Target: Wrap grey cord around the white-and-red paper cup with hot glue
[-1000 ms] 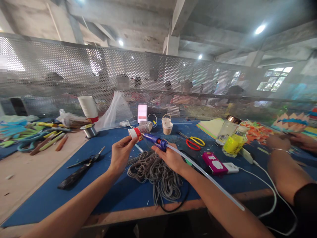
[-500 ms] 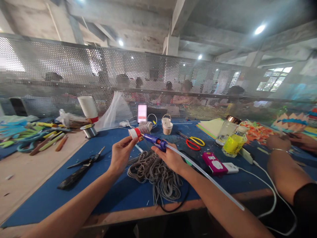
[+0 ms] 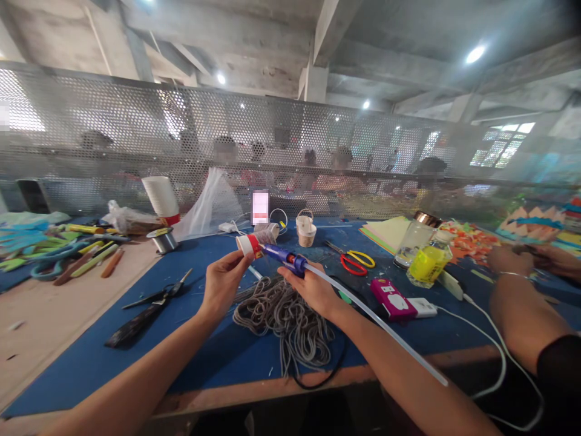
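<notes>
My left hand [image 3: 221, 282] pinches a small white and red cup-like piece [image 3: 248, 243] and holds it up over the blue mat. My right hand [image 3: 310, 287] is closed round a blue glue gun [image 3: 285, 258] with a long clear glue stick [image 3: 376, 321] trailing back along my forearm. The gun's tip touches the white and red piece. Below both hands a pile of grey cord [image 3: 287, 315] lies on the mat.
Black scissors [image 3: 157, 297] and a dark tool [image 3: 135, 325] lie left. Red and yellow scissors [image 3: 356, 260], a pink device [image 3: 393, 298], a glass [image 3: 413, 242] and a yellow bottle [image 3: 428, 262] stand right. Another person's arm [image 3: 521, 309] rests at the right. A perforated metal screen [image 3: 281, 157] backs the bench.
</notes>
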Motion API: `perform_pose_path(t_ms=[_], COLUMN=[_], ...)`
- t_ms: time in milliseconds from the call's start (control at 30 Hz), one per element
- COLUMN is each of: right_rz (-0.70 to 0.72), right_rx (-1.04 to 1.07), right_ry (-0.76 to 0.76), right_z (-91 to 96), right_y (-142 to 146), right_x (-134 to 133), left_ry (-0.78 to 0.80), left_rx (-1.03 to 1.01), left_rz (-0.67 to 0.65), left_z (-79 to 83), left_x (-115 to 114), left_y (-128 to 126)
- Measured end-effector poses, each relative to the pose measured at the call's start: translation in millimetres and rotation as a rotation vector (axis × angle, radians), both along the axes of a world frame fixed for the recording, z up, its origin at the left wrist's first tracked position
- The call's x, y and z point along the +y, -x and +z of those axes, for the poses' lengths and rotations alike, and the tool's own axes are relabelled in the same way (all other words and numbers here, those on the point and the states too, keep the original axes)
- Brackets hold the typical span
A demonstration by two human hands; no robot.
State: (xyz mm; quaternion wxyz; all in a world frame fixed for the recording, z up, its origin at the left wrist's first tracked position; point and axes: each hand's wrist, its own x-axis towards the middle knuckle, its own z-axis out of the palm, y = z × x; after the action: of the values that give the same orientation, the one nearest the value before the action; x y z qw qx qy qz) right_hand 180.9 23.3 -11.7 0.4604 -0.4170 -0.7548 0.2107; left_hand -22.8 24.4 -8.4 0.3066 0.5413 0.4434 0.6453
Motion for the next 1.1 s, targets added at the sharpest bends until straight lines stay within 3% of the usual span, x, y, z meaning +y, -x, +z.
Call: perform_pose_path(t_ms=[333,1100], right_rz=[-0.005,-0.057], right_rx=[-0.026,-0.080], right_ry=[0.007,-0.045], right_z=[0.3,3.3], right_y=[-0.3,-1.3], right_x=[0.7,2.0], left_ry=[-0.023,-0.078], left_rx=[0.057,0.319], left_rz=[-0.008,0.138], left_z=[-0.4,-5.6], left_x=[-1.9,-1.6], left_y=[0.0,3.6])
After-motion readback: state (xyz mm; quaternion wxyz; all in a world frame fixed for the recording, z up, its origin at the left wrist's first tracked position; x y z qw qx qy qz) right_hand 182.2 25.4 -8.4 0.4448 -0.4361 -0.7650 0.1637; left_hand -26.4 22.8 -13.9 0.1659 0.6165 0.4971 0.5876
